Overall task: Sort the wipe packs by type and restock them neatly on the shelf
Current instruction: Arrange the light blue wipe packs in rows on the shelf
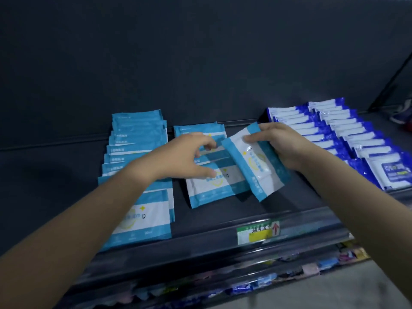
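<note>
Inspector: Shelf (289, 204). The light-blue left row (138, 139) runs from back to front. Two dark-blue rows (334, 130) stand at the right, well apart from it. The middle row (214, 186), also light-blue, is shorter, with bare shelf in front.

Clerk: And the pack in hand?

Inspector: The pack (254, 166) is light-blue, lifted and tilted, just right of the middle row's front. Its long axis runs far to near, and the row's packs lie crosswise to that.

Clerk: Hands?

Inspector: The right hand (283, 146) grips the pack's far end, thumb on its face. The left hand (185, 155) arches over the middle row, thumb on the front pack. I cannot tell whether it pinches.

Clerk: Next?

Inspector: In my judgement, a quarter turn, then left and down onto the row's front. The left hand is nearer the row and can steady it.
</note>
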A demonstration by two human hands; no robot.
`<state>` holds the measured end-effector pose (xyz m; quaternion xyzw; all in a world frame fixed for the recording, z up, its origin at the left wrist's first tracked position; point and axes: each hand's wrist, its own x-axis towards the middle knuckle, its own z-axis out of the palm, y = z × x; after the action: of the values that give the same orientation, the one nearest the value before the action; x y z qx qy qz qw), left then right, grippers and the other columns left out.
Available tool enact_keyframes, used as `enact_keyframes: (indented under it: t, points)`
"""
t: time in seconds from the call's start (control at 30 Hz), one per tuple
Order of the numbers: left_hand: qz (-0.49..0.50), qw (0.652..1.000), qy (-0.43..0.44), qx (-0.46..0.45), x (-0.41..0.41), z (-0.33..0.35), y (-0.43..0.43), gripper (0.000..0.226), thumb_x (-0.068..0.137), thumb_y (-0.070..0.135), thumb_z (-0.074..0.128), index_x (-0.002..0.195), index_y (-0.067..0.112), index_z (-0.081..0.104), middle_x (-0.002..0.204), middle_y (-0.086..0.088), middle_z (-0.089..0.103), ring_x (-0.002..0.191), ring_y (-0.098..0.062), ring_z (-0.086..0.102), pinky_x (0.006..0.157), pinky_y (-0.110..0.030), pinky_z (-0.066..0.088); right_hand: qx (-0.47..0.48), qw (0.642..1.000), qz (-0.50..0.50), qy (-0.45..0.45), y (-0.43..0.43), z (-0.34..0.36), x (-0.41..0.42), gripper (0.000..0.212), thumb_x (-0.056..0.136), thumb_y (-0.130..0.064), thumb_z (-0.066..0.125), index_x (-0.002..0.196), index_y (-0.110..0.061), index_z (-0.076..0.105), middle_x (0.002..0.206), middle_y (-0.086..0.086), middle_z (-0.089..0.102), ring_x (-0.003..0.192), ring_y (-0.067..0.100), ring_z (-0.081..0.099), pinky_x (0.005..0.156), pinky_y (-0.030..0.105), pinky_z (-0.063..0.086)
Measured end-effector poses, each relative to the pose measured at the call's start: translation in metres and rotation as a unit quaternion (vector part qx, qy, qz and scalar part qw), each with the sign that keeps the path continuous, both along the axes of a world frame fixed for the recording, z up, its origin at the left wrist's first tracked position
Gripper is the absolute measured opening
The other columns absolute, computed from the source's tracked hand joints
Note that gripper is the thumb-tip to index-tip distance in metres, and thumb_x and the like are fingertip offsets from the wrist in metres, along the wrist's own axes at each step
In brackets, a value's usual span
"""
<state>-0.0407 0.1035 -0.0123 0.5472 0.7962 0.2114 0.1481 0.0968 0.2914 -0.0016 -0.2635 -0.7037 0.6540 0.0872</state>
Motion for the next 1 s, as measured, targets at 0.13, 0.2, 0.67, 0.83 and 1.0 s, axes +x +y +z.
enact_keyframes:
  t: [0.13, 0.2, 0.67, 0.83, 1.0]
  points:
    - [0.067, 0.947, -0.296, 0.103, 0.023, 0.015, 0.007, 0.069, 0.066, 0.047, 0.082, 0.124, 0.031, 0.048, 0.103, 0.008, 0.071, 0.093, -0.013, 0.069, 0.087, -0.034, 0.054, -0.035, 0.995, 0.031, 0.094, -0.011, 0.000, -0.009, 0.013, 0.083, -0.004, 0.066, 0.096, -0.007, 0.068, 0.089, 0.010, 0.071, 0.077, 0.023, 0.068, 0.076, 0.036, 0.055]
    - [0.097, 0.920, -0.351, 0.147, 0.031, 0.017, 0.013, 0.061, 0.074, 0.024, 0.080, 0.125, 0.023, 0.046, 0.098, 0.000, 0.074, 0.091, -0.019, 0.071, 0.083, -0.036, 0.057, -0.047, 0.988, 0.007, 0.146, -0.013, 0.000, -0.010, 0.017, 0.083, 0.001, 0.063, 0.090, -0.014, 0.066, 0.080, 0.002, 0.068, 0.071, 0.016, 0.065, 0.065, 0.029, 0.053]
    - [0.020, 0.998, 0.056, -0.030, 0.038, -0.022, 0.009, 0.060, 0.073, 0.049, 0.077, 0.124, 0.027, 0.056, 0.117, 0.015, 0.052, 0.100, 0.005, 0.044, 0.092, -0.015, 0.034, 0.290, 0.931, 0.218, 0.041, 0.004, -0.062, 0.009, 0.043, 0.072, -0.002, 0.077, 0.100, -0.030, 0.060, 0.101, -0.004, 0.061, 0.076, 0.007, 0.053, 0.070, 0.016, 0.042]
    - [0.023, 0.982, 0.181, -0.042, 0.052, -0.030, -0.005, 0.085, 0.071, 0.062, 0.071, 0.142, 0.029, 0.041, 0.146, 0.010, 0.036, 0.135, -0.011, 0.029, 0.113, -0.032, 0.017, 0.389, 0.891, 0.224, 0.075, 0.005, -0.063, 0.009, 0.040, 0.071, -0.009, 0.076, 0.107, -0.022, 0.065, 0.108, -0.005, 0.057, 0.103, 0.008, 0.052, 0.092, 0.014, 0.038]
    - [0.056, 0.973, 0.223, -0.028, 0.072, -0.031, -0.012, 0.082, 0.079, 0.058, 0.066, 0.146, 0.021, 0.035, 0.148, 0.004, 0.039, 0.136, -0.017, 0.035, 0.111, -0.034, 0.022, 0.405, 0.877, 0.218, 0.141, 0.009, -0.062, 0.011, 0.038, 0.076, -0.015, 0.073, 0.113, -0.018, 0.063, 0.110, -0.005, 0.056, 0.105, 0.010, 0.054, 0.094, 0.024, 0.044]
